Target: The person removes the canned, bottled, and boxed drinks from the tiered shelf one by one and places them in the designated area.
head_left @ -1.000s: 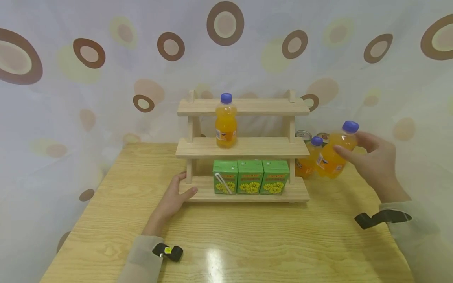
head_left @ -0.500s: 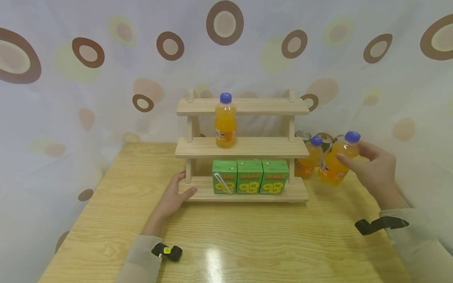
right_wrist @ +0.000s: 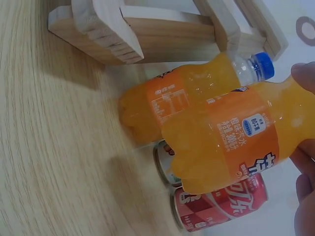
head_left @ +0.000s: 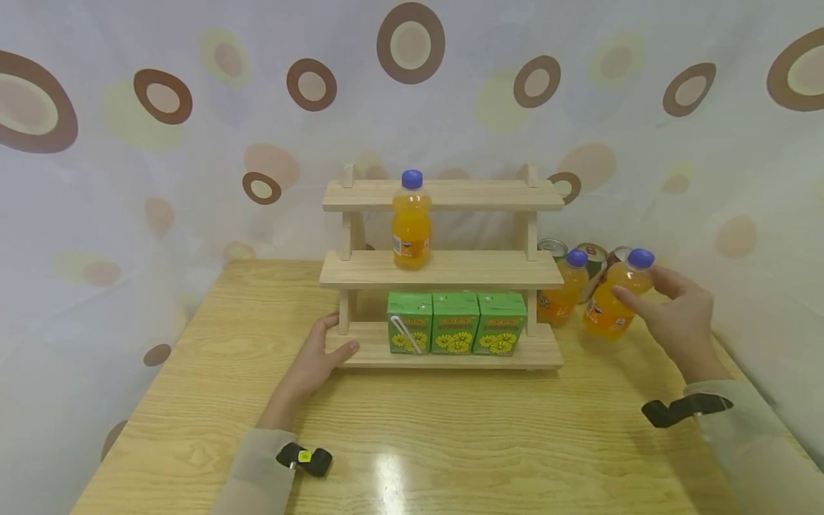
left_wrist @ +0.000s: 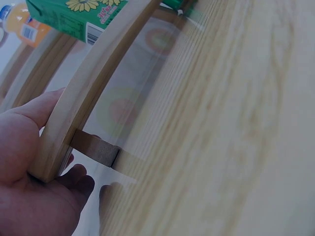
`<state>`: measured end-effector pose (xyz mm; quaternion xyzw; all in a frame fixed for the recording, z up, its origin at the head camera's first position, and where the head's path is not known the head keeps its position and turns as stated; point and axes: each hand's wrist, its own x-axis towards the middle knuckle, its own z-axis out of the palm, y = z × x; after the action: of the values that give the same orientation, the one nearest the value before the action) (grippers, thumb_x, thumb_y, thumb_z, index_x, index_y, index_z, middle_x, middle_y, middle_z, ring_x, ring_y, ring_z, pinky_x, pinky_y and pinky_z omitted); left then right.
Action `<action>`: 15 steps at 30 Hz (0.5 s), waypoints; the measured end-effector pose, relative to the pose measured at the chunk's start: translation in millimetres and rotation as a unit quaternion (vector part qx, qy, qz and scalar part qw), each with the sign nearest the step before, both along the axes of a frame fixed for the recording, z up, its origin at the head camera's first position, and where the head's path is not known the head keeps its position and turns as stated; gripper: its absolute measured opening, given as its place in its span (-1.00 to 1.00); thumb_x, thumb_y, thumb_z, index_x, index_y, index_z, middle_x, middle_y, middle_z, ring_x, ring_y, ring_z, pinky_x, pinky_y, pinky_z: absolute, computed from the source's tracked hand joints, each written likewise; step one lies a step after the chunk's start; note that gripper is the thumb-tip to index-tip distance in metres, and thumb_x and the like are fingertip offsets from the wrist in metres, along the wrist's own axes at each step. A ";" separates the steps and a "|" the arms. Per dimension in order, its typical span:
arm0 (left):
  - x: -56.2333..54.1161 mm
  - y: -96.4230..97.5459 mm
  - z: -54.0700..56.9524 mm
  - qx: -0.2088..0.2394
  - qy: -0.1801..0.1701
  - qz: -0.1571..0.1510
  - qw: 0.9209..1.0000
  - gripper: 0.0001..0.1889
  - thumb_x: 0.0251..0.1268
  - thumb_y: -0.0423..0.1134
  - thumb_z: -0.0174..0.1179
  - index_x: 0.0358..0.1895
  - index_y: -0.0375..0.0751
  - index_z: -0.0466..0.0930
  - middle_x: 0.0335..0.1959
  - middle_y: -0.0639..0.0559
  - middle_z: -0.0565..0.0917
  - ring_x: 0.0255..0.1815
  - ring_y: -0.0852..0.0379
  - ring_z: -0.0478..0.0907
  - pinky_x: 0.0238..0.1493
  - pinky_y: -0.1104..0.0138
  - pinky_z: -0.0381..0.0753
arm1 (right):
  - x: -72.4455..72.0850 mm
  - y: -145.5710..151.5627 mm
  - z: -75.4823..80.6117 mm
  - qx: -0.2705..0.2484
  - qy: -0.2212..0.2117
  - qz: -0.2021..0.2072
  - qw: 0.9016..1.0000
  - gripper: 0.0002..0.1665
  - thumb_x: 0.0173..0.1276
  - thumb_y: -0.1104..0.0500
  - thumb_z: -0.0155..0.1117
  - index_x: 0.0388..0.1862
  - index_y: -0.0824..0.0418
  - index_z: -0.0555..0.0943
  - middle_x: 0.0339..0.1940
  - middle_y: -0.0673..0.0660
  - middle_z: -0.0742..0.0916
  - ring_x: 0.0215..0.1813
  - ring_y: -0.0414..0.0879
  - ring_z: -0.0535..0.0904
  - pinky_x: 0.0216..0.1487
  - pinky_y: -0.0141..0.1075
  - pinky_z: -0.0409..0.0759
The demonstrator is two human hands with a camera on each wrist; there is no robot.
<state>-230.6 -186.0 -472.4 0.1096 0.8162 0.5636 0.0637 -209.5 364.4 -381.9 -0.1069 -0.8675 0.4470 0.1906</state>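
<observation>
My left hand [head_left: 315, 361] grips the left end of the lowest board of a three-tier wooden shelf [head_left: 476, 267]; in the left wrist view the thumb lies on top and fingers curl beneath. At the right, my right hand [head_left: 685, 322] holds a blue-capped orange soda bottle [head_left: 611, 304] between thumb and fingers, slightly tilted. Its base appears just above the table in the right wrist view. Another orange soda bottle [head_left: 561, 292] stands between it and the shelf. A third such bottle [head_left: 410, 232] stands on the middle board. Three green drink cartons [head_left: 454, 325] line the bottom board.
Several drink cans stand behind the bottles at the right, among them a green-sided can [head_left: 594, 254] and a red cola can [right_wrist: 221, 201]. A wood-grain table [head_left: 450, 436] carries everything. Behind it hangs a white curtain [head_left: 463, 129] with printed circles.
The soda bottle in my right hand has come down toward the table and stands straighter, uncovering more of the cans behind. My left hand keeps its hold on the shelf.
</observation>
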 end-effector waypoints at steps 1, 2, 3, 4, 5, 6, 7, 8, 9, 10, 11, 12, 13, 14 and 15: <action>-0.1 -0.1 -0.3 0.000 0.000 0.001 1.000 -0.33 0.41 -0.06 0.22 0.47 -0.10 0.14 0.54 -0.12 0.08 0.57 -0.13 -0.13 0.48 -0.16 -0.14 | -1.4 0.5 -1.7 0.003 -0.001 -0.001 1.000 -0.06 0.21 -0.14 0.47 0.43 0.29 0.36 0.38 0.34 0.45 0.38 0.19 0.32 0.41 0.16 0.20; -0.3 -0.2 -0.5 0.000 0.001 0.001 1.000 -0.33 0.41 -0.06 0.22 0.47 -0.10 0.14 0.54 -0.12 0.08 0.57 -0.13 -0.13 0.48 -0.16 -0.14 | -2.5 0.9 -3.1 0.006 -0.002 0.000 1.000 -0.05 0.21 -0.15 0.47 0.45 0.28 0.35 0.39 0.33 0.44 0.39 0.20 0.32 0.40 0.16 0.21; -0.3 -0.3 -0.7 0.000 0.001 0.001 1.000 -0.33 0.41 -0.06 0.22 0.47 -0.09 0.14 0.54 -0.11 0.08 0.57 -0.13 -0.13 0.48 -0.16 -0.14 | -3.9 1.4 -4.7 0.008 -0.001 0.000 1.000 -0.05 0.21 -0.15 0.47 0.45 0.27 0.35 0.39 0.32 0.44 0.39 0.21 0.32 0.40 0.16 0.22; -0.4 -0.3 -0.8 0.001 0.000 0.002 1.000 -0.33 0.41 -0.06 0.22 0.46 -0.09 0.14 0.54 -0.11 0.09 0.57 -0.13 -0.13 0.48 -0.16 -0.14 | -5.2 1.8 -6.2 0.010 -0.002 0.002 1.000 -0.04 0.21 -0.15 0.46 0.46 0.26 0.33 0.40 0.32 0.44 0.40 0.22 0.31 0.40 0.17 0.21; -0.4 -0.1 -0.8 0.002 0.000 0.003 1.000 -0.33 0.41 -0.06 0.22 0.46 -0.09 0.14 0.54 -0.11 0.09 0.57 -0.12 -0.12 0.48 -0.15 -0.13 | -6.3 2.1 -7.6 0.010 -0.002 0.003 1.000 -0.04 0.21 -0.16 0.46 0.46 0.25 0.33 0.40 0.31 0.43 0.41 0.23 0.30 0.40 0.17 0.21; -0.4 0.1 -0.7 0.003 0.000 0.003 1.000 -0.33 0.40 -0.06 0.23 0.46 -0.09 0.14 0.53 -0.11 0.10 0.57 -0.12 -0.11 0.48 -0.14 -0.13 | -7.4 2.3 -8.9 0.009 0.000 0.004 1.000 -0.04 0.21 -0.15 0.47 0.46 0.24 0.33 0.41 0.30 0.43 0.42 0.24 0.30 0.40 0.18 0.20; -0.4 0.3 -0.5 0.003 0.000 0.003 1.000 -0.33 0.40 -0.06 0.23 0.46 -0.09 0.14 0.53 -0.11 0.10 0.57 -0.12 -0.11 0.48 -0.14 -0.13 | -8.3 2.5 -10.1 0.007 0.000 0.007 1.000 -0.03 0.21 -0.15 0.46 0.47 0.24 0.32 0.41 0.30 0.42 0.42 0.24 0.29 0.41 0.19 0.19; -0.3 0.6 -0.2 0.003 0.000 0.003 1.000 -0.33 0.41 -0.06 0.23 0.46 -0.09 0.14 0.53 -0.11 0.10 0.57 -0.11 -0.10 0.48 -0.13 -0.12 | -9.1 2.4 -11.2 0.005 0.001 0.009 1.000 -0.03 0.22 -0.15 0.46 0.47 0.24 0.31 0.41 0.31 0.41 0.43 0.25 0.28 0.41 0.19 0.18; -0.1 0.8 0.2 0.003 -0.001 0.003 1.000 -0.33 0.41 -0.06 0.23 0.46 -0.09 0.14 0.53 -0.11 0.11 0.56 -0.11 -0.10 0.48 -0.13 -0.12 | -10.0 2.3 -12.1 0.002 0.001 0.011 1.000 -0.03 0.22 -0.15 0.46 0.47 0.25 0.31 0.42 0.31 0.41 0.43 0.25 0.28 0.41 0.20 0.17; 0.1 1.0 0.6 0.003 -0.001 0.004 1.000 -0.33 0.41 -0.06 0.23 0.46 -0.10 0.14 0.53 -0.11 0.11 0.56 -0.11 -0.10 0.48 -0.12 -0.11 | -10.8 2.1 -13.0 0.000 0.000 0.013 1.000 -0.03 0.23 -0.15 0.45 0.47 0.26 0.30 0.42 0.32 0.40 0.43 0.25 0.27 0.41 0.21 0.16; 0.2 1.2 1.1 0.002 -0.001 0.004 1.000 -0.33 0.41 -0.06 0.23 0.46 -0.10 0.14 0.53 -0.11 0.11 0.56 -0.10 -0.09 0.48 -0.12 -0.11 | -11.7 1.9 -13.7 -0.002 0.001 0.015 1.000 -0.03 0.23 -0.14 0.45 0.47 0.27 0.30 0.42 0.33 0.40 0.42 0.26 0.27 0.41 0.21 0.16; 0.4 1.3 1.5 0.002 -0.001 0.004 1.000 -0.33 0.41 -0.06 0.23 0.46 -0.10 0.13 0.53 -0.11 0.11 0.56 -0.10 -0.09 0.48 -0.12 -0.11 | -12.5 1.6 -14.4 -0.003 0.000 0.017 1.000 -0.02 0.24 -0.14 0.45 0.48 0.28 0.30 0.42 0.34 0.40 0.42 0.27 0.27 0.41 0.22 0.16; 0.5 1.3 1.8 0.000 -0.001 0.004 1.000 -0.33 0.41 -0.06 0.22 0.47 -0.10 0.13 0.53 -0.11 0.11 0.56 -0.10 -0.09 0.48 -0.12 -0.11 | -13.4 1.4 -15.1 -0.003 -0.001 0.018 1.000 -0.01 0.24 -0.15 0.44 0.48 0.30 0.29 0.42 0.35 0.40 0.41 0.29 0.27 0.40 0.22 0.16; 0.6 1.3 2.2 -0.001 0.000 0.003 1.000 -0.32 0.41 -0.07 0.22 0.47 -0.11 0.13 0.53 -0.12 0.11 0.56 -0.10 -0.09 0.48 -0.12 -0.11 | -14.5 1.3 -15.8 -0.003 -0.003 0.019 1.000 -0.01 0.24 -0.15 0.44 0.48 0.31 0.28 0.42 0.36 0.40 0.41 0.30 0.27 0.40 0.23 0.17; 0.7 1.3 2.5 -0.002 0.000 0.003 1.000 -0.32 0.41 -0.07 0.22 0.47 -0.11 0.13 0.53 -0.12 0.11 0.56 -0.11 -0.09 0.48 -0.12 -0.10 | -15.5 1.2 -16.6 -0.003 -0.004 0.020 1.000 0.00 0.24 -0.16 0.44 0.48 0.32 0.28 0.43 0.36 0.39 0.41 0.31 0.27 0.40 0.22 0.17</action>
<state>-230.0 -184.7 -470.0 0.1071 0.8175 0.5625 0.0618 -224.9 365.6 -398.5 -0.0917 -0.8690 0.4526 0.1778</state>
